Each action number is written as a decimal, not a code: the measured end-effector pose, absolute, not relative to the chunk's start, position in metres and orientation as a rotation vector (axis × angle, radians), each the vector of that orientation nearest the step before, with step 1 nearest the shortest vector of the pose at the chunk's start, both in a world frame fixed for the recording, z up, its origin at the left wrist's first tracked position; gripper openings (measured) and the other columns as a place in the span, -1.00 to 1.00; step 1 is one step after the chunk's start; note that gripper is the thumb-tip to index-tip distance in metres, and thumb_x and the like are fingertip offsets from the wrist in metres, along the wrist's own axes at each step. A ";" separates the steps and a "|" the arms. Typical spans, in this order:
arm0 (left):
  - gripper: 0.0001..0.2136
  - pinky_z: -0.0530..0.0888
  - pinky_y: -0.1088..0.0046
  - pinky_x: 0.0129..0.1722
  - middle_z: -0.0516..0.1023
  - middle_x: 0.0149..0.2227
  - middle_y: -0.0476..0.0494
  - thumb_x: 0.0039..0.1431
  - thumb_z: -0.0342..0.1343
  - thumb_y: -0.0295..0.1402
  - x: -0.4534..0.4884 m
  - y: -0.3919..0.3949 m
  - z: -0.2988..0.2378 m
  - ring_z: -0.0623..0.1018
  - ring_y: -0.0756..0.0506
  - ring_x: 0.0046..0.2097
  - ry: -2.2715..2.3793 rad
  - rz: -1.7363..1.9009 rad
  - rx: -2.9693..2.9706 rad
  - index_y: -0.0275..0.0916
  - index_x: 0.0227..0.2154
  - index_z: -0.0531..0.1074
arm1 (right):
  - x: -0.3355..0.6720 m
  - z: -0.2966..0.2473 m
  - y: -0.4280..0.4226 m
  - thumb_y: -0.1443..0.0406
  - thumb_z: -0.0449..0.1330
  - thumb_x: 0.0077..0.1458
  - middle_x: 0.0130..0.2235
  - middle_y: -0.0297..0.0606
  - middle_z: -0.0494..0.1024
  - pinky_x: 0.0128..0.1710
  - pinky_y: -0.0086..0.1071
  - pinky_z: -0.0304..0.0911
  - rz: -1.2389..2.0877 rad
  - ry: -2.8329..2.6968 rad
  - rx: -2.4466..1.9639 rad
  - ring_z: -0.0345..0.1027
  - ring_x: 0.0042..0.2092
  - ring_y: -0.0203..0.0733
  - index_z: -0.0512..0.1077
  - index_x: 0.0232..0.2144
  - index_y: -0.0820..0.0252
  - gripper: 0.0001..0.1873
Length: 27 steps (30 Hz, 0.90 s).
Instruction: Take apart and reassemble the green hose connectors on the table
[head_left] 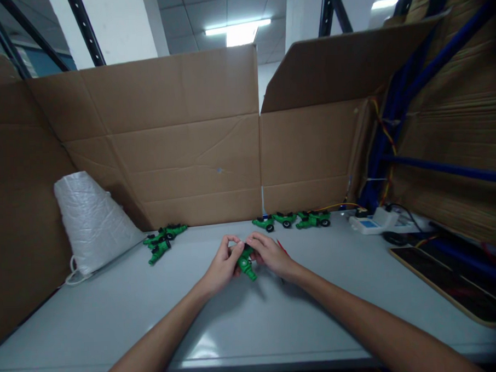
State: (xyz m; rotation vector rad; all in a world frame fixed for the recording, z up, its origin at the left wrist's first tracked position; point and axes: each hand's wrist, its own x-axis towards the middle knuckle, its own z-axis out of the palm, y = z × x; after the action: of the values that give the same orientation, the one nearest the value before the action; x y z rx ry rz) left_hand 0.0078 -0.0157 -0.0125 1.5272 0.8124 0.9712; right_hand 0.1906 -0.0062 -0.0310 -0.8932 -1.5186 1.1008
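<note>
Both hands meet at table centre: left hand (222,266) and right hand (271,254) each close their fingertips on 1 green plastic part (246,264), held between them just above the surface, its lower end pointing toward the camera.

Surroundings, largest first:
- cardboard wall (167,140), folded sheets standing along the back and left edge.
- grey table (114,312), forearms stretched over it.
- white woven sack (93,220), leaning at the left against the cardboard.
- dark board (449,278), lying flat at the right edge.
- white device (373,223) with cables, back right.
- row of green parts (293,220) with black wheels, along the back wall (count unclear).
- loose cluster of green parts (164,242), near the sack.
- thin red item (280,245), just beside the right hand; cannot tell what it is.
</note>
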 end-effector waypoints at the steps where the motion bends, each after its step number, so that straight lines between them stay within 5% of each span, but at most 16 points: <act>1: -0.52 0.10 0.63 -0.65 0.36 -0.54 0.19 0.30 0.11 0.18 0.008 -0.016 -0.012 0.26 0.09 -0.65 0.814 0.971 1.523 -0.12 -0.09 0.18 | 0.190 -0.032 -0.006 -0.14 0.13 0.27 -0.48 -0.45 0.37 -0.49 -0.41 0.05 1.108 -1.506 -0.908 0.18 -0.50 -0.28 0.35 -0.32 0.10 -0.55; 10: -0.61 0.13 0.54 -0.54 0.20 -0.49 0.19 0.41 -0.01 0.11 0.006 -0.021 -0.013 0.21 0.05 -0.55 0.820 0.929 1.655 -0.12 -0.08 0.16 | 0.189 -0.034 -0.004 -0.13 0.16 0.26 -0.47 -0.44 0.27 -0.44 -0.39 0.05 1.068 -1.560 -0.899 0.15 -0.43 -0.25 0.37 -0.39 0.10 -0.54; 18: -0.67 0.33 0.41 -0.17 0.29 -0.26 0.01 0.49 -0.13 0.02 0.004 -0.026 -0.004 0.36 -0.07 -0.23 0.902 1.025 1.939 -0.16 -0.11 0.20 | 0.183 -0.032 -0.011 -0.13 0.11 0.31 -0.45 -0.42 0.27 -0.38 -0.36 0.09 1.032 -1.556 -0.908 0.20 -0.38 -0.20 0.30 -0.40 0.07 -0.55; 27: -0.68 0.28 0.40 -0.23 0.30 -0.34 0.04 0.50 -0.13 0.00 0.002 -0.028 -0.001 0.36 -0.07 -0.30 0.959 1.007 2.011 -0.17 -0.11 0.25 | 0.182 -0.026 -0.015 -0.10 0.14 0.30 -0.40 -0.41 0.29 -0.33 -0.36 0.15 0.953 -1.546 -0.892 0.19 -0.34 -0.19 0.32 -0.38 0.08 -0.58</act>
State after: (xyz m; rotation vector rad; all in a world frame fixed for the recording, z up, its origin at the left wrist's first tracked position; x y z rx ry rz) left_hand 0.0018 -0.0281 -0.0011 2.0110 0.9587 1.0066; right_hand 0.1816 -0.0153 -0.0258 -0.8918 -1.5461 0.9533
